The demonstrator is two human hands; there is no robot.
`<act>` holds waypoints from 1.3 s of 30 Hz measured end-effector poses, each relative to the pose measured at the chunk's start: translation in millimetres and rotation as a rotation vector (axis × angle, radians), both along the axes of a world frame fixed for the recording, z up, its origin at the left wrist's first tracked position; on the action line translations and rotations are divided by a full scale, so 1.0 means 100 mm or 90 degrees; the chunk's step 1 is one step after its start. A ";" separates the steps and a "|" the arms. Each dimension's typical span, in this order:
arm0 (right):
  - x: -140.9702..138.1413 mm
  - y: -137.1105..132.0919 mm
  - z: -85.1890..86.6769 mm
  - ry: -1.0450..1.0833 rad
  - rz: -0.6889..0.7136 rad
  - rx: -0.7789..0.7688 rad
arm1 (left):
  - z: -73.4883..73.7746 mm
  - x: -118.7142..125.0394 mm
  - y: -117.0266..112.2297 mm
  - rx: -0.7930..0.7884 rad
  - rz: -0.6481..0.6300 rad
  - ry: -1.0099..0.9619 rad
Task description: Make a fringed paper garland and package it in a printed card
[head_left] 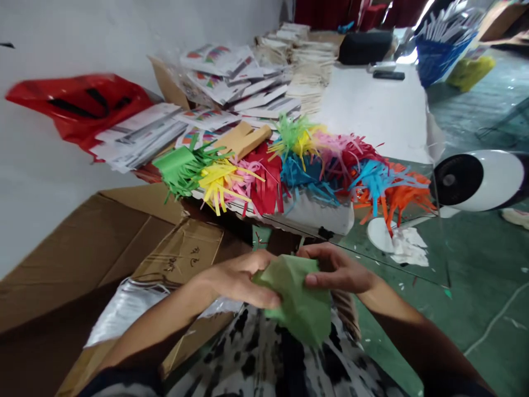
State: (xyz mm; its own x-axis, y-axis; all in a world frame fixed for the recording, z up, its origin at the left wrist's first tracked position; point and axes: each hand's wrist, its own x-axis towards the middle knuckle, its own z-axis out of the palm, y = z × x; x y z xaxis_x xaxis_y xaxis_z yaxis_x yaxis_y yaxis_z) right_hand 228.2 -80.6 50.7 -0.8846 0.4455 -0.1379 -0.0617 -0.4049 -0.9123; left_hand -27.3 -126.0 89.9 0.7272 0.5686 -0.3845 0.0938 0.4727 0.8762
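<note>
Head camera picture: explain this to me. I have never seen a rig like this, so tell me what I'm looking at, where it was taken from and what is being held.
No machine is involved here: these are a person's own two bare hands. There is one picture, taken by a camera worn on the person's head, looking forward and down, so the forearms enter from the bottom edge, above a patterned garment.

The left hand and the right hand hold a sheet of green paper between them.

Just ahead lies a heap of fringed paper strips in green, yellow, pink, red, blue and orange. Behind it are stacks of printed sheets, with a red plastic bag to the left. A flattened cardboard box lies at lower left.
</note>
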 end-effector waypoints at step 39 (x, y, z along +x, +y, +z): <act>0.71 0.37 0.22 -0.619 -0.604 0.938 | -1.12 0.57 0.76 1.012 0.043 0.435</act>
State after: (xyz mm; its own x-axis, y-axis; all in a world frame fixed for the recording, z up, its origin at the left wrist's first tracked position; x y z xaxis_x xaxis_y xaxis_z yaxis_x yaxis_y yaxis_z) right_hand 298.8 -43.9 72.3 -0.2124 0.8371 0.5042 0.8624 0.4032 -0.3061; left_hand 29.7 -50.4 -22.0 0.6464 0.6864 0.3333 0.6343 -0.7261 0.2653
